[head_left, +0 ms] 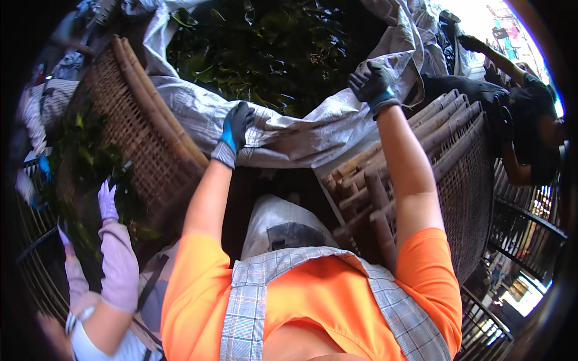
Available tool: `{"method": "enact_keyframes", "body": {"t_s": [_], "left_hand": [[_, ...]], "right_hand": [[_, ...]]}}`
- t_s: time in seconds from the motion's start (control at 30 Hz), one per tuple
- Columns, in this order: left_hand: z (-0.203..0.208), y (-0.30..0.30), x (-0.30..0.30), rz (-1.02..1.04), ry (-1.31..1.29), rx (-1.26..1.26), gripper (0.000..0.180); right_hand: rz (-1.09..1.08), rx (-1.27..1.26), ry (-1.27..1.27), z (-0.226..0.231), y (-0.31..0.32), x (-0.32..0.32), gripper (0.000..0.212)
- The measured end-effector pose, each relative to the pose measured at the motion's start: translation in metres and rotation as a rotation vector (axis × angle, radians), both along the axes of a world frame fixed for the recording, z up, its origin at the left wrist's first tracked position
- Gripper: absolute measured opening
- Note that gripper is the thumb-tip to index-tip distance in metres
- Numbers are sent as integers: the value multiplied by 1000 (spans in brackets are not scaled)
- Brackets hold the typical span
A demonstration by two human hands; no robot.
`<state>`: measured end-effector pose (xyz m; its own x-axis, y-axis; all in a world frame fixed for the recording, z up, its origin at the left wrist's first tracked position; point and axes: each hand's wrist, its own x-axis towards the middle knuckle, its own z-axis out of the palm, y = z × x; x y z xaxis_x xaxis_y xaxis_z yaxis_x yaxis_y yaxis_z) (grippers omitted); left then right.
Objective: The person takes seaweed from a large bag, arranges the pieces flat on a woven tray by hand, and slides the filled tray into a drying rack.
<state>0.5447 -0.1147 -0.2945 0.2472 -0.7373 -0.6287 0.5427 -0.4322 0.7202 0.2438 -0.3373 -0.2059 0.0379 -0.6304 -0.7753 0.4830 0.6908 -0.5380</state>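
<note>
One large grey-white woven plastic sheet (283,141) straight ahead, draped around a heap of glossy dark-green leaves (259,54), between a brown woven bamboo tray (135,102) and stacked bamboo-framed trays (466,192). At the near rim, note the black-and-blue gloved left hand (236,127), fingers together, and black-and-blue gloved right hand (374,87), fingers slightly apart; cannot tell whether clamped on the sheet. Guard against possible leaf spillage from uneven tension, or tearing from frame snags.

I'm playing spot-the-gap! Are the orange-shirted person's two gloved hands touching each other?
Apart. The head view shows it: green leaves and white sheeting fill the gap between the left hand and right hand.
</note>
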Motion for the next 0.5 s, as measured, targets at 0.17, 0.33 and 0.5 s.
{"method": "enact_keyframes", "body": {"t_s": [0.17,0.33,0.5], "left_hand": [[-157,-107,9,-383,-698,-126,35],[-136,-140,-32,-1450,-1115,67,38],[-105,-44,-54,-1879,-827,15,37]], "right_hand": [[-168,162,54,-100,-26,36,65],[680,6,687,-207,-38,30,47],[1905,-148,1668,-237,-11,52,38]]}}
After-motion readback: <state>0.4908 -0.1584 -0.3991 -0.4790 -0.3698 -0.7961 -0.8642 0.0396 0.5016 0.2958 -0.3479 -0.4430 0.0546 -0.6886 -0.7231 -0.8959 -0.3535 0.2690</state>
